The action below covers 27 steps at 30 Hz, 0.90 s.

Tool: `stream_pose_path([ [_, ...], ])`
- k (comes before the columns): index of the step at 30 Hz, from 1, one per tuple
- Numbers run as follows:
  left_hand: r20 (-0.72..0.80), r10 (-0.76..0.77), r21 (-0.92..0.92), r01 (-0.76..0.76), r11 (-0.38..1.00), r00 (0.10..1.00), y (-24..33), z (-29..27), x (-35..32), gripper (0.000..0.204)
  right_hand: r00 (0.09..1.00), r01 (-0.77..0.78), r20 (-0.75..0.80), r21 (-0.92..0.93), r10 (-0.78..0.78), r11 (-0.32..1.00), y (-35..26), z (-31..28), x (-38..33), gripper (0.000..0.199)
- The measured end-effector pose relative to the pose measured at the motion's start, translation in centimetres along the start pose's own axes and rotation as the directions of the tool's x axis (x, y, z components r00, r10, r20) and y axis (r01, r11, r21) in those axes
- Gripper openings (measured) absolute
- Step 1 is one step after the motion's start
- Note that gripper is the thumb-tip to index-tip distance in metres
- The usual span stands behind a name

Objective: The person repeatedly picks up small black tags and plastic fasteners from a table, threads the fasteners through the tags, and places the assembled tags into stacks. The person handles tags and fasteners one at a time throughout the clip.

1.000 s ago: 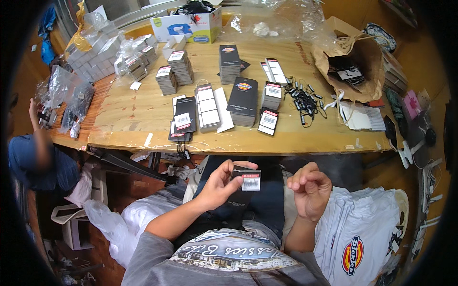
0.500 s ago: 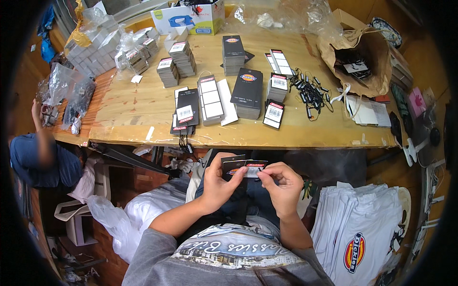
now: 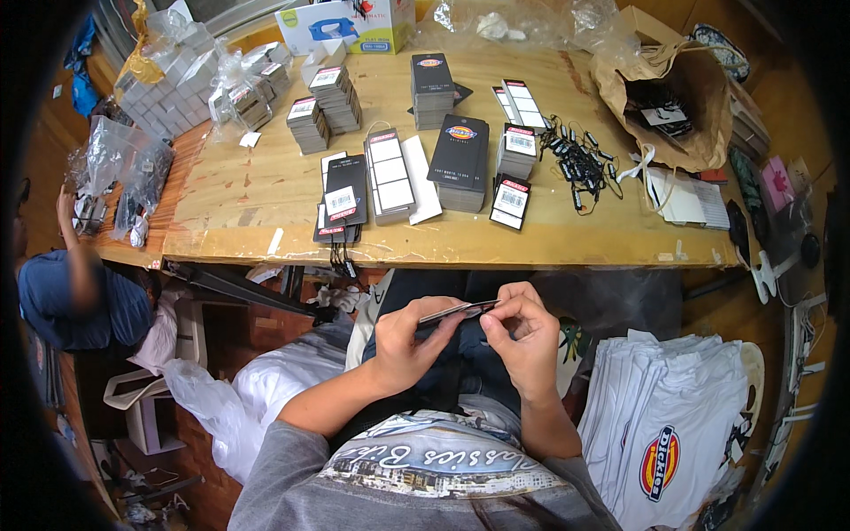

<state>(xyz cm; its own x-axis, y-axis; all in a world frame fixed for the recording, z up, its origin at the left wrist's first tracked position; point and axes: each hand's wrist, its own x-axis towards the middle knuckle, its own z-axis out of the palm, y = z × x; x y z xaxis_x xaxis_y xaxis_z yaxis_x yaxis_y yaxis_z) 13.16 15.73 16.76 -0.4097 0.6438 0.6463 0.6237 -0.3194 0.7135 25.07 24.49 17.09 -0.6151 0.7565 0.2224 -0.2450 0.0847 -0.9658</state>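
This looks like a garment workshop or packing room: a wide wooden worktop (image 3: 239, 199) at twelve o'clock carries stacks of card tags (image 3: 458, 157) and, toward two o'clock, a tangle of black strings (image 3: 580, 168); printed white clothes (image 3: 620, 425) lie piled at four o'clock, plastic bags (image 3: 119, 150) crowd ten o'clock, and another person (image 3: 57, 301) is at nine o'clock.

From where I stand, a broad, yellowish wooden table (image 3: 266, 190) fills the room's middle, meeting a redder striped surface (image 3: 152, 248) at its left. A grey-framed window (image 3: 221, 19) sits behind it, at upper left. Brown walling (image 3: 761, 35) rises on the right. Below, dark metal bracing (image 3: 257, 298) crosses above a reddish-brown floor (image 3: 266, 334). Light falls evenly over the tabletop.
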Motion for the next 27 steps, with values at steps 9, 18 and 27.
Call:
stream_pose_path([
  [9,0.109,0.185,0.009,-0.187,0.982,0.977,-0.1,-0.3,0.3,0.03,0.971,-0.234,0.131,0.363,0.199,0.902,0.0,-0.3,0.0,0.007],
  [18,0.23,0.187,-0.007,-0.19,0.982,0.955,-0.6,-0.7,-0.1,0.036,0.972,-0.233,0.068,0.351,0.224,0.907,0.2,0.2,-0.1,0.006],
  [27,0.386,-0.39,-0.125,0.466,0.876,0.836,0.7,-1.3,0.2,0.033,0.977,0.202,0.007,-0.335,-0.212,0.92,-0.5,-0.4,0.3,0.012],
])
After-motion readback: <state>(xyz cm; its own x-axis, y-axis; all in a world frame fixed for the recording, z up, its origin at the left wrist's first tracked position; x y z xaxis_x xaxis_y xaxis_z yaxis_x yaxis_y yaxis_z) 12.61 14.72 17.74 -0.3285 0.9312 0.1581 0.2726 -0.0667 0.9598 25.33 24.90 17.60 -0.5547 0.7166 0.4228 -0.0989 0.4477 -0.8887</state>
